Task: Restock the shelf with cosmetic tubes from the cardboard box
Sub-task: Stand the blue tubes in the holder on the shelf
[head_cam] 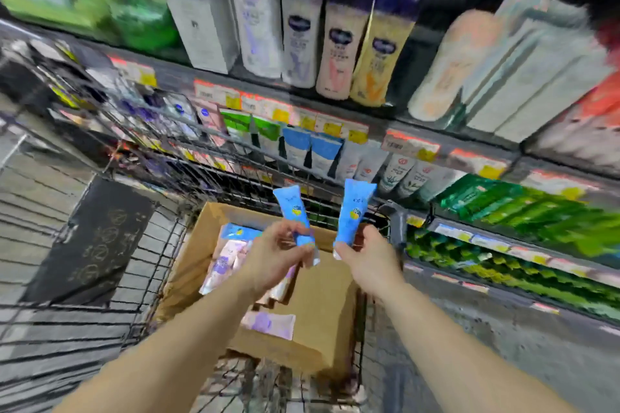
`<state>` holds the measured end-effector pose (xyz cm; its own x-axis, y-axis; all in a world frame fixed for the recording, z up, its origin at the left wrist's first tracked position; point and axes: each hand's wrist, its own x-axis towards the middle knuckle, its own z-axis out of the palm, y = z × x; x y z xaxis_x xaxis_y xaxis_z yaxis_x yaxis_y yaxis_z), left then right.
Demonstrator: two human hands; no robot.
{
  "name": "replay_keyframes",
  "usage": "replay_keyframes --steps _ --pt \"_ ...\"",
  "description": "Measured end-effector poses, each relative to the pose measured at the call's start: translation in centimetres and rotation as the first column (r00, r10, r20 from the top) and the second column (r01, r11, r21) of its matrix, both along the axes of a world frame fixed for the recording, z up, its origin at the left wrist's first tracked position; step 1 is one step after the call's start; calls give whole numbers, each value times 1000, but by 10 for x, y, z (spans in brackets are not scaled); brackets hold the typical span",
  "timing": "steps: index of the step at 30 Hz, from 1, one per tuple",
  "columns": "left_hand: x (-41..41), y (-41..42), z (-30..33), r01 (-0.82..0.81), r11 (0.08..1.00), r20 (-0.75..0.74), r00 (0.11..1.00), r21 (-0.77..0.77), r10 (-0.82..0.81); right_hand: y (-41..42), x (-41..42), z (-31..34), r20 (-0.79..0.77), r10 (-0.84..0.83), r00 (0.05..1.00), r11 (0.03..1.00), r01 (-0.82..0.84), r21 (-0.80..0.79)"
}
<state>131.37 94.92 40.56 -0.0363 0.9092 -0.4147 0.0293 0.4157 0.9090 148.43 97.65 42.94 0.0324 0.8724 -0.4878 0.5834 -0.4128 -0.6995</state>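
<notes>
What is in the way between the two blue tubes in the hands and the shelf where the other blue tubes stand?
Only the wire cart's far rim lies between them, lower down. The left hand holds one blue tube and the right hand holds another, both raised above the cardboard box. The way up to the shelf row of blue tubes looks open.

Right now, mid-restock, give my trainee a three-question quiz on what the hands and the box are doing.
1. True or false: each hand holds one blue tube.
2. Where is the cardboard box? A) on the shelf B) in the wire cart C) on the floor
3. Fill in: the tubes left in the box are mostly pink and ____.

Key:
1. True: the left hand grips the left blue tube, the right hand the right blue tube.
2. B, the wire cart.
3. Purple: the pink and purple tubes.
</notes>
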Motion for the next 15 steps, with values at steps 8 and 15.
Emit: replay_keyframes --steps 8,15 --pt "100 41 155 347 879 -149 938 329 -314 5 116 141 -30 -119 992 959 122 255" --pt "310 48 237 338 787 -105 937 516 -333 -26 325 218 -57 -272 961 845 266 464"
